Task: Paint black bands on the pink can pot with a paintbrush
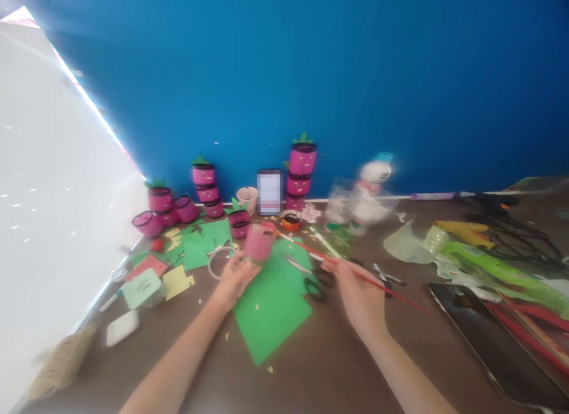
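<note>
My left hand [239, 279] grips a pink cup [259, 242] near its base, tilted above the green paper [275, 313]. A red-handled paintbrush [364, 276] is pinched in my right hand [361, 289], its tip pointing left to the cup's rim; whether it touches cannot be made out. Just behind the cup is a small orange-rimmed pot [291, 220] with dark contents. Between my hands lie scissors [313, 283] with dark handles, on the edge of the green paper. A small magenta cup [240, 224] with a green leafy top stands left of the held cup.
Stacked magenta cups with faces [299, 185] stand along the blue wall [284, 76]. A phone [493, 343] lies at the right, near a bright green packet [502, 268] and a dark cable [502, 224]. A white-and-blue bottle [376, 171], paper scraps [178, 282] and a white case [122, 328] are around.
</note>
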The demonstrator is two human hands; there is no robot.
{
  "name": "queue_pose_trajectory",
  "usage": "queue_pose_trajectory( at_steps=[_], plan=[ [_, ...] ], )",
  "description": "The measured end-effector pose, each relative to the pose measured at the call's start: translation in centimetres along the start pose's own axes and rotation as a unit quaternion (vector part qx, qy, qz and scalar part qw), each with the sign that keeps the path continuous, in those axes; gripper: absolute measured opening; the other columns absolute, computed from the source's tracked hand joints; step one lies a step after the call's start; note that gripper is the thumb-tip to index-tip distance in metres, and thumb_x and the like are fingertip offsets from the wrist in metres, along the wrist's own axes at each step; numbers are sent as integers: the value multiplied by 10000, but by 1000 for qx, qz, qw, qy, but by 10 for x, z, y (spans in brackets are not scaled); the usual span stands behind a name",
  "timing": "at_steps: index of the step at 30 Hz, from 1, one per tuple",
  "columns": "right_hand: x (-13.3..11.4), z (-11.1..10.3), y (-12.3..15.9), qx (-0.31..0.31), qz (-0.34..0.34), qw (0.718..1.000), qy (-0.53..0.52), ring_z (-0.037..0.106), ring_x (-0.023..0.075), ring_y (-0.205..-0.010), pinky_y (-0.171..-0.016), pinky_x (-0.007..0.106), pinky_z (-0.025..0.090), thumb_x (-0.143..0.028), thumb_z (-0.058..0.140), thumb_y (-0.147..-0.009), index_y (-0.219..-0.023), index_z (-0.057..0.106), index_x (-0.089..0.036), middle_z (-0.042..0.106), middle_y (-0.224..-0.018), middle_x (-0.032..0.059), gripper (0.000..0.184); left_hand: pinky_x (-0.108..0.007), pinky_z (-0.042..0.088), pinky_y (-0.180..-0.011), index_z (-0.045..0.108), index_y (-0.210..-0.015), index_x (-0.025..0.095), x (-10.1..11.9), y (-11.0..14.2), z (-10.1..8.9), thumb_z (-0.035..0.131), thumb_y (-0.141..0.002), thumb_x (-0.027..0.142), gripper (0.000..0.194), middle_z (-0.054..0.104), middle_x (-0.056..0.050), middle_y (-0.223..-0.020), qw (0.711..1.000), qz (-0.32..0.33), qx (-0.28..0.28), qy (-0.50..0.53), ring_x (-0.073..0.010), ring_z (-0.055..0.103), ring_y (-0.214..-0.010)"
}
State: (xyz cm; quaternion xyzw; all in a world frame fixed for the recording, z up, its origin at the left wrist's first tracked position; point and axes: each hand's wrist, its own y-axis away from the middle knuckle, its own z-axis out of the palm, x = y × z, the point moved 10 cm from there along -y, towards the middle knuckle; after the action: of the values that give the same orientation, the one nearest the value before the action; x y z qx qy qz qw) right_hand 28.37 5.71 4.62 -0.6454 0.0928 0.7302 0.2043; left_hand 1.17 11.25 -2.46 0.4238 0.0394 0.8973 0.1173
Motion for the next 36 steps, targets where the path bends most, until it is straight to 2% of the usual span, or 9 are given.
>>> queue_pose_trajectory(
  at_steps=[8,16,24,27,33,36],
  plan=[
    [-9,15,4,-93,-47,995,5,696,219,-839,-832,366,556,-294,664,-763,-903,713,-238,738,-876,51,159,-470,330,-1061,512,-1026,197,-1,1,3,784,-609,209,498,666,-64,-1032,1000,-3,-14,-8,-199,639,-989],
    [-20,15,4,-80,-56,995,34,697,225,-824,-808,360,565,-303,664,-756,-883,718,-237,739,-848,51,154,-469,331,-1061,516,-1013,191,1,1,3,779,-611,193,480,669,-63,-1028,1000,-3,-10,3,-202,637,-994],
    [-15,14,5,-73,-54,995,30,698,232,-810,-811,385,558,-322,660,-752,-874,713,-226,740,-844,58,164,-468,327,-1065,507,-1028,201,0,0,1,784,-600,199,510,666,-57,-1032,1000,0,-5,10,-200,633,-1003],
    [-14,9,3,-49,-52,996,49,698,239,-807,-819,403,547,-337,657,-748,-872,705,-214,739,-834,65,180,-468,331,-1062,511,-1012,200,2,0,1,787,-596,206,499,668,-53,-1017,1000,7,0,17,-200,636,-993],
    [-29,-17,-13,74,-77,990,90,691,234,-806,-804,402,526,-403,572,-794,-863,656,-184,731,-831,83,244,-465,338,-1063,508,-1024,197,7,0,1,770,-620,201,482,669,-47,-1012,999,19,12,25,-190,636,-988],
    [-47,-7,-28,59,-112,980,154,678,234,-819,-804,394,510,-419,509,-825,-838,624,-184,722,-829,89,261,-454,338,-1071,504,-1034,199,7,0,0,763,-633,200,477,666,-51,-1038,999,19,9,34,-181,630,-1002]
  ],
)
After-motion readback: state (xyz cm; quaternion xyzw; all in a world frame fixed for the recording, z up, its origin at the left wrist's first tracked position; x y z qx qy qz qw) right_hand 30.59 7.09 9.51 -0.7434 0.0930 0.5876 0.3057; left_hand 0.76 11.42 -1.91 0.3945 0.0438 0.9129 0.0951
